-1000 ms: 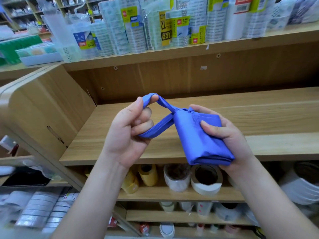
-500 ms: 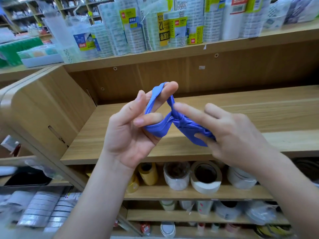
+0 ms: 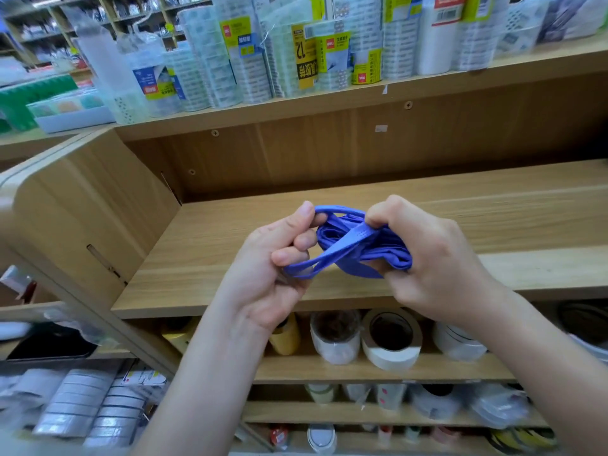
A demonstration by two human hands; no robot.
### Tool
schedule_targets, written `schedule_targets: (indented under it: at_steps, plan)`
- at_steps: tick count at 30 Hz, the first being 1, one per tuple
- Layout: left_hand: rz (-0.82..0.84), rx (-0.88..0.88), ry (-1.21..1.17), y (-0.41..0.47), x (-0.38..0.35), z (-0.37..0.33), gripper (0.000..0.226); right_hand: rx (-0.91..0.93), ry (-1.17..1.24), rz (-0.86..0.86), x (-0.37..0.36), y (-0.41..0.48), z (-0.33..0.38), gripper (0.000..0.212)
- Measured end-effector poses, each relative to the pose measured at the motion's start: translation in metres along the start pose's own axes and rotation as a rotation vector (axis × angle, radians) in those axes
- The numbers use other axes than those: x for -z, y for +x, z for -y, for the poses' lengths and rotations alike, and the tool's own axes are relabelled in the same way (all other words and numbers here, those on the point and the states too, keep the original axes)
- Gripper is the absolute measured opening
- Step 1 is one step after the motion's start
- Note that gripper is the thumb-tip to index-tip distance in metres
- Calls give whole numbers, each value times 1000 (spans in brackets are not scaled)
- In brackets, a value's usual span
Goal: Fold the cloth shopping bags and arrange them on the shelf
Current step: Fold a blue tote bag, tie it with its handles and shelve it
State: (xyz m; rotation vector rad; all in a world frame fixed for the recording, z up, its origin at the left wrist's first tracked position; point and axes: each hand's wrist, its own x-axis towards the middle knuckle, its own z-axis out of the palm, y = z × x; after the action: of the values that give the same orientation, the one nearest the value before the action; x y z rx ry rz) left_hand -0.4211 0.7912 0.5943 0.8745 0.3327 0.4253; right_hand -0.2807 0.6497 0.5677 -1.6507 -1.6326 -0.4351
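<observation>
The right hand point(image 3: 437, 258) has closed from outstretched fingers into a fist around the bunched blue bag point(image 3: 391, 256), mid-frame above the shelf point(image 3: 493, 225). The left hand point(image 3: 273, 278) hooks curled fingers through its handles point(image 3: 332, 253). The soft, light cloth likely springs open, so it is best gripped at the bundle.
</observation>
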Motion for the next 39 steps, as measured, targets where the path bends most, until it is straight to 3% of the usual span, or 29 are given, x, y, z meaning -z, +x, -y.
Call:
schedule_targets:
  at_steps: [6, 8, 12, 17, 24, 27, 31, 34, 36, 39]
  plan:
    - [-299, -300, 545, 8, 1, 11, 20, -77, 305, -71, -3, -3, 5, 41]
    - [-332, -334, 633, 11, 1, 13, 10, -104, 389, -122, -2, -2, 7, 43]
    - [-278, -300, 632, 15, 3, 18, 37, -178, 506, -162, -10, -4, 8, 43]
    - [-138, -263, 602, 14, -2, 20, 19, -457, 927, -335, -29, -10, 8, 39]
    - [-30, -105, 713, 14, 7, 24, 31, -698, 1503, -351, -40, -8, 6, 50]
    - [-44, -254, 786, 11, 7, 24, 30, -729, 1522, -347, -38, -5, 3, 48]
    - [31, -444, 831, 9, 5, 23, 55, -754, 1531, -362, -33, -4, 0, 55]
    - [161, -451, 796, 3, 5, 26, 39, -785, 1557, -413, -30, -3, -4, 53]
    - [204, -379, 847, -2, 11, 31, 41, -828, 1556, -460, -27, -2, -8, 51]
    - [122, -425, 975, -2, 11, 37, 46, -863, 1517, -520, -26, -3, -7, 50]
